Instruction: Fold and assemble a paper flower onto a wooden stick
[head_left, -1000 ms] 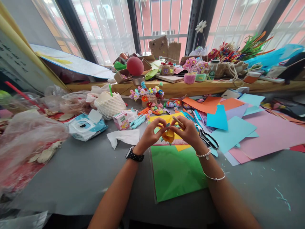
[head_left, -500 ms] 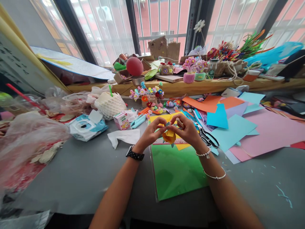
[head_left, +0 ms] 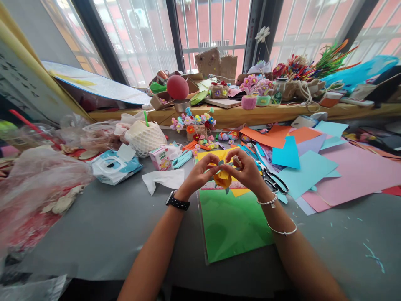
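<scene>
Pinching at thumb and forefinger, the left hand (head_left: 201, 172) is grasping the top of a yellow paper flower (head_left: 223, 180) that is showing grey-green pointed pieces (head_left: 221, 162) at its upper end and below. The right hand (head_left: 248, 170) is closing its thumb and fingertip on the same end from the other side, and is also keeping a pale stick-like thing (head_left: 237, 161) tucked among its fingers, too small to make out. The flower is hanging just under the fingertips, in front of a yellow sheet (head_left: 212, 156) and a pink patterned strip (head_left: 208, 185). On the wrists, a black-banded watch (head_left: 178, 202) is sitting on the left, while a beaded bracelet (head_left: 267, 203) and, farther up the forearm, a thin bangle (head_left: 283, 233) are circling the right. Nearer the body, a green sheet (head_left: 234, 228) is lying flat on the grey table (head_left: 125, 234). Beside the right hand, black-handled scissors (head_left: 277, 182) are resting by blue, orange and pink paper sheets (head_left: 360, 169). To the left, a crumpled white tissue (head_left: 163, 179), a small pink carton (head_left: 160, 159) and a blue-and-white wipes pack (head_left: 116, 167) are lying. Beyond, a red ball (head_left: 177, 87) is standing out among crafts on the sill (head_left: 225, 120)
</scene>
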Motion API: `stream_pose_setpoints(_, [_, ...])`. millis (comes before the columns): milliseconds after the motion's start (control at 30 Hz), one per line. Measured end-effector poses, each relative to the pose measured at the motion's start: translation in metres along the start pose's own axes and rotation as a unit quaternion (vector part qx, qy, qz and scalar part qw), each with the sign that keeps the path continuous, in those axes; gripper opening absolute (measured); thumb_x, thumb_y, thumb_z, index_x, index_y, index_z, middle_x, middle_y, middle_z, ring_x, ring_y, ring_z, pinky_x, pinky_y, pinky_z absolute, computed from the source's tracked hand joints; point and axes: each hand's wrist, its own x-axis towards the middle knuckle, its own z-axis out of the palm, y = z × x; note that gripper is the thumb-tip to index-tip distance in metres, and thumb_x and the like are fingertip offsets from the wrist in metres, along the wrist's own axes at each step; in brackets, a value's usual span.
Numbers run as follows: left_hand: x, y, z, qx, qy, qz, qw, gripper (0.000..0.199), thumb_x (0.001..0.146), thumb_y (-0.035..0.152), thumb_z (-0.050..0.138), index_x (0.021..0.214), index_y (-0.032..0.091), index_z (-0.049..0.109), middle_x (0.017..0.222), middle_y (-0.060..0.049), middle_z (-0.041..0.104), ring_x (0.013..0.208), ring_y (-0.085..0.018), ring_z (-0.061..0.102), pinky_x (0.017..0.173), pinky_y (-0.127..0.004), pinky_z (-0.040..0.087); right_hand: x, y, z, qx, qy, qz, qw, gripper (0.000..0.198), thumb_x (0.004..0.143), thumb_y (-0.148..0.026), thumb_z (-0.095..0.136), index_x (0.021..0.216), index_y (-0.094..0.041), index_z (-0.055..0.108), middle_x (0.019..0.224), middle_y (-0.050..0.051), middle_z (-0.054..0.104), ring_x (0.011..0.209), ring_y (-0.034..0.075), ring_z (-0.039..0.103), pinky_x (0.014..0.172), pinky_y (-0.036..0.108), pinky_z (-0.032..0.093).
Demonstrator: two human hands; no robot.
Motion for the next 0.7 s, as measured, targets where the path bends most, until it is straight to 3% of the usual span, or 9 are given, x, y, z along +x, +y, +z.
stream_pose_setpoints(267, [0.0003,0.0002,-0.0001,0.004,-0.007,0.002,1.0,0.02,0.075,0.032,0.057,0.081,0.017,0.045,0.078,0.0,0.047,0.076,-0.011,0.049,0.072,-0.025,0.041,0.0003,-0.0021,-0.0014,-0.006,-0.011,-0.008,1.0,0.021,0.072,-0.035,0.06,0.077,-0.019,0.048,0.068,-0.003,0.047,0.051,0.006,0.034,0.045,0.022,0.027])
stream_pose_setpoints(700, [0.0015,-0.0002,-0.0036,0.05,-0.02,-0.013,0.998,0.023,0.073,0.036,0.059,0.08,0.016,0.05,0.077,0.0,0.05,0.075,-0.011,0.051,0.072,-0.026,0.041,0.0019,0.0015,-0.0067,-0.013,-0.081,0.045,0.996,0.023,0.072,-0.038,0.06,0.07,-0.018,0.049,0.059,-0.005,0.042,0.049,0.005,0.032,0.043,0.023,0.025])
